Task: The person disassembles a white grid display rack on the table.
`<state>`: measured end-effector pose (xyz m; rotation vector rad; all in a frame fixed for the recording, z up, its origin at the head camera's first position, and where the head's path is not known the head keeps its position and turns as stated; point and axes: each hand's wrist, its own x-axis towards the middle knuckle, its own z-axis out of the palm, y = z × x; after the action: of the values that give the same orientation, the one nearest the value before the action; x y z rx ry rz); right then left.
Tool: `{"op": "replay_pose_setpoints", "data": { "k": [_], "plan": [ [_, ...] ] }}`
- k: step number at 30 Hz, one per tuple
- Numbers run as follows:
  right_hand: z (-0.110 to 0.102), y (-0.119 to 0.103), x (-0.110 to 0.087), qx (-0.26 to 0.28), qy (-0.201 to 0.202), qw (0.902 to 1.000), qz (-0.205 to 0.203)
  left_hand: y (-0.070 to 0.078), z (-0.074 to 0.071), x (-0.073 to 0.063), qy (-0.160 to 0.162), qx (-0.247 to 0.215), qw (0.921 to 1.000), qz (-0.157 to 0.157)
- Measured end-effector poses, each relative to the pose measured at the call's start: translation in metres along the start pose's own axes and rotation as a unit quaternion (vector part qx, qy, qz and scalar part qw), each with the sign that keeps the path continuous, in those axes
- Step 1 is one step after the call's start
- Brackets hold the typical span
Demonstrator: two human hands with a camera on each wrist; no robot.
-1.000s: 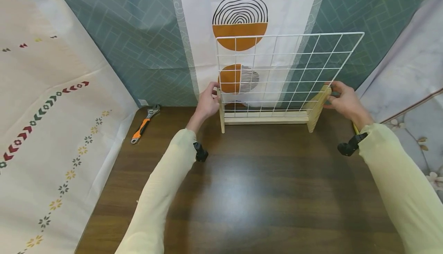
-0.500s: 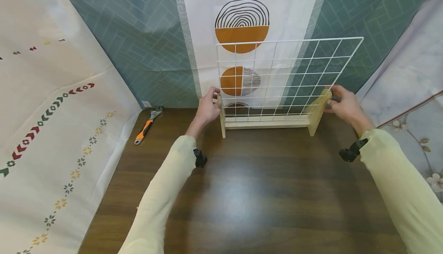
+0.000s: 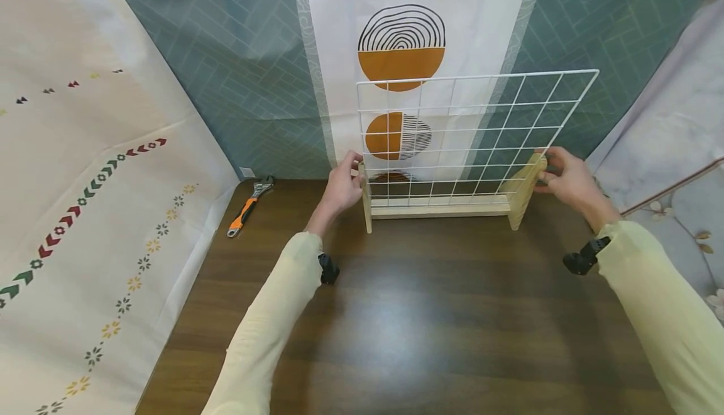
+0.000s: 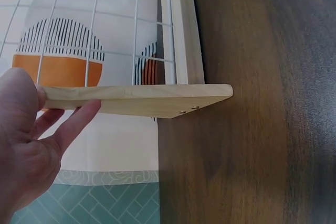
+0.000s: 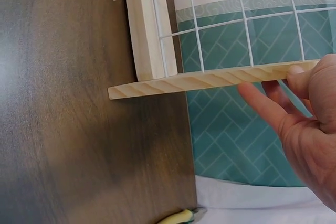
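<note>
A rack with a white wire grid [image 3: 452,129] stands upright at the back of the dark wood table. Pale wooden side panels flank the grid, and a wooden crossbar [image 3: 441,209] joins them low down. My left hand [image 3: 344,187] pinches the upper end of the left side panel [image 4: 152,92], thumb on one face and fingers against the other. At the opposite side, my right hand [image 3: 574,182] grips the upper part of the right side panel [image 5: 194,81] between thumb and fingers. Two screw heads [image 4: 189,109] show low on the left panel's outer face.
An adjustable wrench [image 3: 249,206] with an orange and black handle lies at the back left. A yellow-handled tool [image 5: 178,216] lies near the table's right side. Patterned cloths hang behind the rack and along both sides.
Both hands keep their hold on the side panels. The rack has come slightly toward the front of the table, and the head view has shifted a little.
</note>
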<state>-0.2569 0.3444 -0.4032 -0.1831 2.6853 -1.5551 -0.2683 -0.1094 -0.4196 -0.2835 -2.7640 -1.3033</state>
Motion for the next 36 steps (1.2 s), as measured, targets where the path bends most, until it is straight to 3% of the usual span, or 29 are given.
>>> {"op": "replay_pose_setpoints", "data": {
  "k": [7,18,27,36],
  "plan": [
    [0.001,-0.001,-0.004,0.003,-0.012,0.9999,0.002,-0.003,-0.002,-0.006,-0.003,-0.007,0.9999,0.009],
    [0.002,0.005,-0.011,0.034,-0.010,0.9989,-0.030,-0.010,-0.004,-0.017,0.001,-0.005,0.9986,0.053],
    [0.004,0.001,-0.019,-0.009,-0.020,0.9994,-0.026,-0.015,-0.002,-0.026,0.017,-0.003,0.9966,0.081],
    [0.011,0.001,-0.026,-0.053,-0.001,0.9970,-0.056,-0.015,-0.005,-0.037,0.031,0.005,0.9932,0.112]
  ]
}}
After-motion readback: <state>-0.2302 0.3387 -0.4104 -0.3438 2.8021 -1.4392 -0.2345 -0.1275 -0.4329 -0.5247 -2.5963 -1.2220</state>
